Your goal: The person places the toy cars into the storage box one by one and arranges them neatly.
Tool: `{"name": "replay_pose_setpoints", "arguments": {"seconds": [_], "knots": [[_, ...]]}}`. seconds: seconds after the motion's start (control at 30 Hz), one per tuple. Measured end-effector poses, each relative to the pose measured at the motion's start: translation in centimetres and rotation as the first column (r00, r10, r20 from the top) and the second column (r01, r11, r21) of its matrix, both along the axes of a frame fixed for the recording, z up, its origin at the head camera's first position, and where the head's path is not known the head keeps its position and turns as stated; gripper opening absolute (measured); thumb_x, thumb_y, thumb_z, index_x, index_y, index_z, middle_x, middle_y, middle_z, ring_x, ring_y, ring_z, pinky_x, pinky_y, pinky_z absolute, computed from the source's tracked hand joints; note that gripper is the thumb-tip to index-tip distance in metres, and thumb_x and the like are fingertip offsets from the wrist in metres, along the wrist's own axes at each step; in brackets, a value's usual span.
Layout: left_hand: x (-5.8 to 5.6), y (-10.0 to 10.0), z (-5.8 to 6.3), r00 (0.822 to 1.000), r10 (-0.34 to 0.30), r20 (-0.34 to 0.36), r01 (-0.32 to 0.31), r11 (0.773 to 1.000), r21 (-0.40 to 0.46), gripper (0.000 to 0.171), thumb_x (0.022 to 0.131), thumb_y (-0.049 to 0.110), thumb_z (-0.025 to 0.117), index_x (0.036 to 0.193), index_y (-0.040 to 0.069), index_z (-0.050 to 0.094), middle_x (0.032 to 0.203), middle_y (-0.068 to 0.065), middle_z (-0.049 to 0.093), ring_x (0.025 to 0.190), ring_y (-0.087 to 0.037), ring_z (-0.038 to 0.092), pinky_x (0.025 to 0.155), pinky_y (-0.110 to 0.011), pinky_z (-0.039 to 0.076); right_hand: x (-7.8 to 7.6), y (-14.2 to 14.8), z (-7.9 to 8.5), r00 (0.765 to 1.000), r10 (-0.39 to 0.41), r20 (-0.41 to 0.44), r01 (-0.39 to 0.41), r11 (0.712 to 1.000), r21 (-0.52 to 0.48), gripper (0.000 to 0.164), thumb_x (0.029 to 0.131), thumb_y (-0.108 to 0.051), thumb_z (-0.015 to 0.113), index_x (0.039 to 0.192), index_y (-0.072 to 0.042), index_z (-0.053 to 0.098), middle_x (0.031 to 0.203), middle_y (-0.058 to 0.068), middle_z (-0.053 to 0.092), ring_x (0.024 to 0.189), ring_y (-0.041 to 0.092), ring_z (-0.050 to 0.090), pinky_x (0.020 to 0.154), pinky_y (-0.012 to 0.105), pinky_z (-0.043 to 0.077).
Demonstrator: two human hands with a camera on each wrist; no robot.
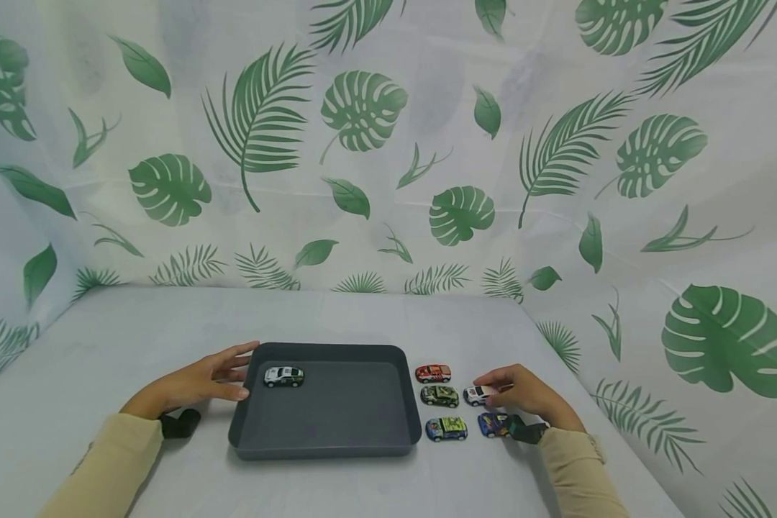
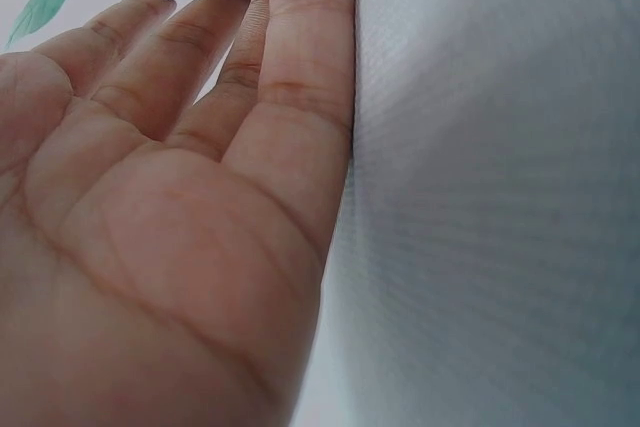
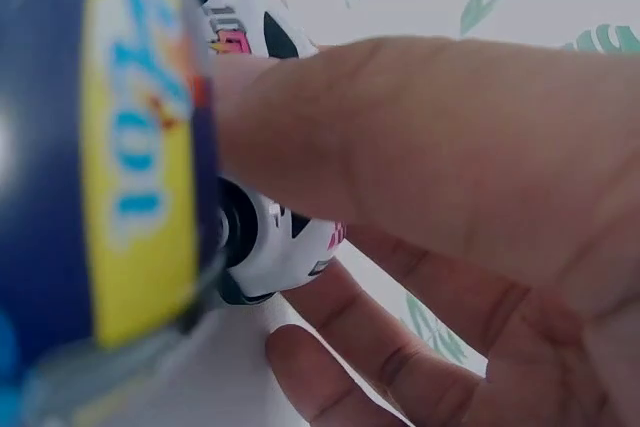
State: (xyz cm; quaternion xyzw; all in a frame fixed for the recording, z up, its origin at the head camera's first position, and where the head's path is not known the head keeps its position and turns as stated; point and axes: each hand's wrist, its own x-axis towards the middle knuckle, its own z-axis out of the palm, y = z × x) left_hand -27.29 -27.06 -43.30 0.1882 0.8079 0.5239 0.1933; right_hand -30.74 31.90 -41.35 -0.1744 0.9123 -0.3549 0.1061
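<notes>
At the left rim of a dark grey tray [image 1: 330, 421] my left hand [image 1: 197, 378] rests with its fingers extended, touching the tray's side. Inside the tray, near its back left corner, sits a white toy car with dark green sides [image 1: 283, 376]. To the tray's right, my right hand [image 1: 524, 392] pinches a white toy car [image 1: 474, 394] between thumb and fingers. The right wrist view shows the thumb [image 3: 400, 137] across that car's side, covering its middle. Just in front of it is a blue toy car [image 1: 490, 424], large and blurred in the right wrist view.
Between the tray and my right hand, a red toy car [image 1: 433, 373], a camouflage green one [image 1: 439, 396] and a yellow-green and blue one [image 1: 447, 429] stand in a column. A white cloth covers the table [image 1: 337, 313]. Behind hangs a leaf-print curtain [image 1: 388, 165].
</notes>
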Motion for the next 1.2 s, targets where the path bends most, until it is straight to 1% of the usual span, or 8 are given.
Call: {"name": "replay_pose_setpoints", "arguments": {"seconds": [0.1,0.17,0.4,0.5,0.63,0.9,1.1,1.2], "knots": [[0.0,0.0,0.0,1.0,0.0,0.003,0.0,1.0,0.004,0.101,0.101,0.022,0.079,0.172,-0.001,0.011,0.168,-0.045,0.018,0.15,-0.067,0.029,0.114,-0.076,0.038,0.1,-0.2,0.3,1.0,-0.006,-0.015,0.007,1.0,0.018,0.033,0.088,0.005,0.083,0.12,0.008,0.078,0.114,0.016,0.078,0.099,0.022,0.068,0.087,0.039,0.056],[0.0,0.0,0.0,1.0,-0.001,-0.001,0.001,1.0,0.002,0.101,0.101,0.022,0.079,0.172,-0.001,0.011,0.168,-0.044,0.019,0.15,-0.067,0.029,0.114,-0.076,0.038,0.1,-0.2,0.5,1.0,0.0,-0.023,0.001,1.0,0.016,0.032,0.089,0.003,0.082,0.12,0.008,0.077,0.114,0.016,0.078,0.1,0.022,0.069,0.087,0.039,0.056],[-0.1,0.0,0.0,1.0,-0.002,-0.008,0.002,1.0,-0.001,0.1,0.101,0.023,0.078,0.172,0.0,0.012,0.168,-0.044,0.02,0.15,-0.066,0.031,0.114,-0.076,0.038,0.1,-0.5,1.2,0.997,0.073,-0.018,-0.074,0.994,-0.086,0.034,0.092,0.003,0.078,0.124,0.014,0.072,0.115,0.02,0.075,0.092,0.017,0.066,0.078,0.025,0.057],[-0.1,0.0,0.0,1.0,-0.002,-0.009,0.002,1.0,-0.003,0.1,0.101,0.023,0.078,0.172,0.0,0.012,0.168,-0.044,0.02,0.15,-0.066,0.031,0.114,-0.076,0.038,0.1,-0.9,1.4,0.996,0.086,-0.017,-0.088,0.988,-0.13,0.033,0.092,0.004,0.078,0.124,0.014,0.072,0.115,0.02,0.075,0.09,0.018,0.066,0.077,0.025,0.057],[-0.1,0.0,-0.1,1.0,0.0,-0.003,0.0,1.0,0.003,0.1,0.1,0.022,0.079,0.172,0.0,0.012,0.168,-0.044,0.019,0.15,-0.066,0.031,0.114,-0.076,0.038,0.2,-1.4,1.7,0.994,0.11,-0.026,-0.112,0.98,-0.165,0.032,0.094,0.004,0.077,0.124,0.014,0.072,0.117,0.024,0.074,0.093,0.021,0.068,0.078,0.025,0.059],[-0.1,0.0,-0.2,1.0,0.004,0.002,-0.004,1.0,0.003,0.101,0.101,0.021,0.079,0.173,0.001,0.011,0.169,-0.044,0.019,0.15,-0.066,0.031,0.114,-0.076,0.039,0.6,-2.4,2.4,0.986,0.146,-0.084,-0.16,0.969,-0.191,0.032,0.096,0.001,0.078,0.125,0.012,0.072,0.12,0.023,0.072,0.094,0.016,0.07,0.081,0.026,0.06],[-0.3,-0.1,-0.3,1.0,-0.005,-0.001,0.005,1.0,0.003,0.1,0.101,0.022,0.078,0.173,0.001,0.011,0.169,-0.044,0.017,0.15,-0.067,0.03,0.114,-0.075,0.038,0.5,-3.1,2.4,0.984,0.158,-0.086,-0.172,0.963,-0.206,0.033,0.096,0.001,0.078,0.126,0.014,0.071,0.121,0.025,0.072,0.095,0.019,0.069,0.08,0.028,0.059],[-0.2,-0.2,-0.3,1.0,-0.005,-0.002,0.005,1.0,0.001,0.1,0.101,0.021,0.078,0.173,0.001,0.011,0.169,-0.044,0.017,0.15,-0.067,0.03,0.114,-0.075,0.038,0.4,-3.4,2.4,0.985,0.142,-0.099,-0.159,0.968,-0.192,0.033,0.095,-0.001,0.079,0.125,0.012,0.072,0.121,0.024,0.073,0.097,0.02,0.069,0.083,0.028,0.059]]}}
